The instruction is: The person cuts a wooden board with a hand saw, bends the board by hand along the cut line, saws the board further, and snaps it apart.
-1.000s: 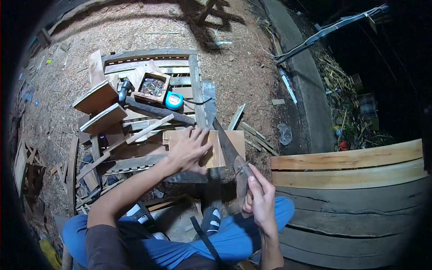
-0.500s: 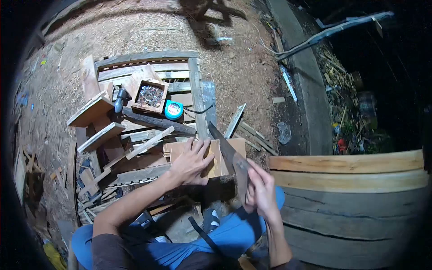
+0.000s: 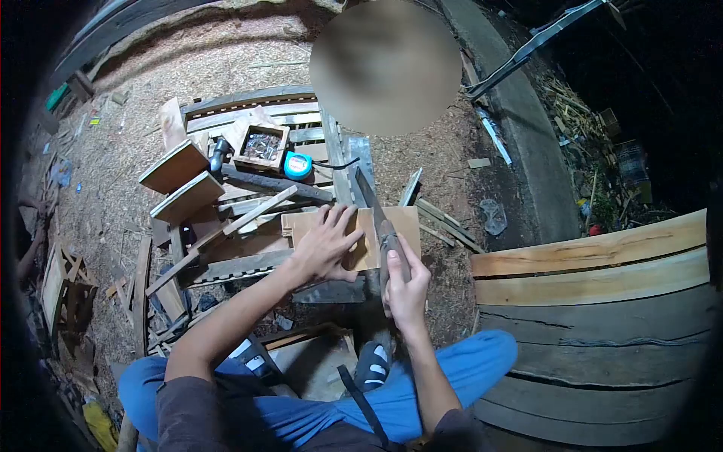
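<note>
Handsaw noted in the grip of the right hand, with the fingers closed around its handle. We find the blade pointing up and away from the person, slanting a little to the left, and lying across a light brown board. We cannot tell from this view how deep, if at all, the teeth sit in the board.

We record the left hand palm down on the same board, left of the blade, its fingers spread wide and the thumb set apart toward the near edge. The board lies crosswise over the near right part of a slatted wooden frame, its right end extending past the blade.

On the frame, beyond the left hand, we note a square wooden box holding small metal pieces, and a blue tape measure just beside it on the right. A hammer lies to the left of the box, and a dark bar runs at a slant on the near side of both. Further left we observe two tilted board pieces, one nearer than the other, and a long thin stick slanting toward the board.

To the right of the person we list a row of wide planks, the far two pale and the nearer ones grey. A clear plastic item lies on the ground beyond them. A round patch at the top of the view is blurred, and its contents cannot be read.
</note>
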### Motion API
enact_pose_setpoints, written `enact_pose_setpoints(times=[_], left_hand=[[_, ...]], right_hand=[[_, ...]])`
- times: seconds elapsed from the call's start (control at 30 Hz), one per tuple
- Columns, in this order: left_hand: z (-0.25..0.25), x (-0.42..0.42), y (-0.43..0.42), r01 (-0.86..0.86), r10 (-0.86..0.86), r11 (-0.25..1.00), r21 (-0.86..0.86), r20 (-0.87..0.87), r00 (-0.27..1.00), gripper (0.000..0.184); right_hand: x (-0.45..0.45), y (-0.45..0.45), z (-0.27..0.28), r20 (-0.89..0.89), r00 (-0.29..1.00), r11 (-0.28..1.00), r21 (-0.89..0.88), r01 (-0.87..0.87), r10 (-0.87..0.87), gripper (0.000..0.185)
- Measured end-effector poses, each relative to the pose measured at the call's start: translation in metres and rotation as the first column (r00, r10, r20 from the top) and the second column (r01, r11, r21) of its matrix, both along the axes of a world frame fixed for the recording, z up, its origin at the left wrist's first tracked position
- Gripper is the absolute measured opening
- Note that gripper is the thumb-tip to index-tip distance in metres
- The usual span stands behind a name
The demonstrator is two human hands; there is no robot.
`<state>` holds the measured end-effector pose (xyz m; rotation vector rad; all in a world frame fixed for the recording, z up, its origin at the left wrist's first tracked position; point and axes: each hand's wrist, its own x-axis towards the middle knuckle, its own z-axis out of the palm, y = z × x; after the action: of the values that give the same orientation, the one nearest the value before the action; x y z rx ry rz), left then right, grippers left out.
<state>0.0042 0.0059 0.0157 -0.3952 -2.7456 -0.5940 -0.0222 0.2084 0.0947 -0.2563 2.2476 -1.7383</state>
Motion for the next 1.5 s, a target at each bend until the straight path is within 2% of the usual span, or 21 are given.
enact_pose_setpoints(times=[0.03, 0.1, 0.17, 0.23, 0.3, 0.33, 0.6, 0.67, 0.7, 0.77, 0.9, 0.97, 1.3, 1.5], left_hand=[[-0.001, -0.001, -0.001, 0.0, 0.0, 1.0, -0.01, 0.001, 1.0, 0.099], [-0.005, -0.002, 0.0, 0.001, -0.001, 1.0, -0.002, 0.014, 1.0, 0.101], [-0.008, -0.003, 0.002, -0.006, 0.006, 1.0, -0.004, 0.007, 1.0, 0.103], [-0.011, -0.005, 0.001, -0.003, 0.001, 1.0, -0.018, -0.071, 0.997, 0.107], [-0.013, -0.006, -0.002, -0.001, 0.0, 1.0, -0.016, -0.045, 0.999, 0.108], [-0.013, -0.007, -0.002, 0.003, -0.003, 1.0, -0.001, -0.019, 1.0, 0.108], [-0.007, -0.006, -0.001, -0.003, 0.002, 0.999, -0.042, -0.017, 1.0, 0.108], [-0.007, -0.006, -0.002, 0.002, -0.003, 0.998, -0.057, -0.019, 1.0, 0.108], [-0.008, -0.006, -0.002, 0.005, -0.006, 0.999, -0.034, -0.008, 1.0, 0.107], [-0.011, -0.006, -0.002, 0.007, -0.007, 1.0, -0.014, -0.003, 1.0, 0.106], [-0.01, -0.005, -0.002, 0.044, -0.044, 0.999, -0.029, 0.0, 0.999, 0.103], [-0.005, -0.005, -0.001, 0.056, -0.055, 0.997, -0.05, 0.012, 0.998, 0.102], [-0.002, -0.007, -0.003, 0.065, -0.064, 0.998, -0.015, 0.041, 0.997, 0.101], [-0.003, -0.007, -0.002, 0.042, -0.042, 0.999, 0.024, 0.029, 0.999, 0.101]], right_hand=[[0.001, 0.005, -0.001, 0.021, 1.0, 0.998, -0.058, 0.012, -0.011, 0.048], [0.003, 0.013, -0.005, 0.025, 1.0, 0.998, -0.065, 0.004, -0.003, 0.049], [0.008, 0.015, -0.02, -0.054, 0.999, 0.996, -0.093, -0.004, -0.001, 0.051], [0.014, 0.017, -0.031, -0.102, 0.995, 0.998, -0.057, -0.006, 0.0, 0.052], [0.019, 0.02, -0.047, -0.124, 0.992, 0.994, -0.11, 0.006, -0.019, 0.051], [0.022, 0.023, -0.048, -0.183, 0.983, 0.998, -0.06, -0.004, -0.007, 0.049], [0.034, 0.033, -0.12, -0.269, 0.957, 0.99, -0.119, 0.076, -0.106, 0.047], [0.027, 0.036, -0.141, -0.563, 0.822, 0.996, -0.075, 0.058, -0.09, 0.051], [0.027, 0.036, -0.136, -0.566, 0.82, 0.996, -0.076, 0.057, -0.09, 0.051], [0.027, 0.037, -0.128, -0.362, 0.926, 0.99, -0.122, 0.065, -0.105, 0.049], [0.034, 0.033, -0.13, -0.412, 0.899, 0.987, -0.107, 0.117, -0.151, 0.049], [0.036, 0.035, -0.133, -0.49, 0.863, 0.992, -0.076, 0.098, -0.123, 0.048], [0.037, 0.045, -0.15, -0.456, 0.886, 0.991, -0.136, 0.02, -0.08, 0.059], [0.033, 0.044, -0.141, -0.557, 0.827, 0.993, -0.121, 0.014, -0.079, 0.061]])
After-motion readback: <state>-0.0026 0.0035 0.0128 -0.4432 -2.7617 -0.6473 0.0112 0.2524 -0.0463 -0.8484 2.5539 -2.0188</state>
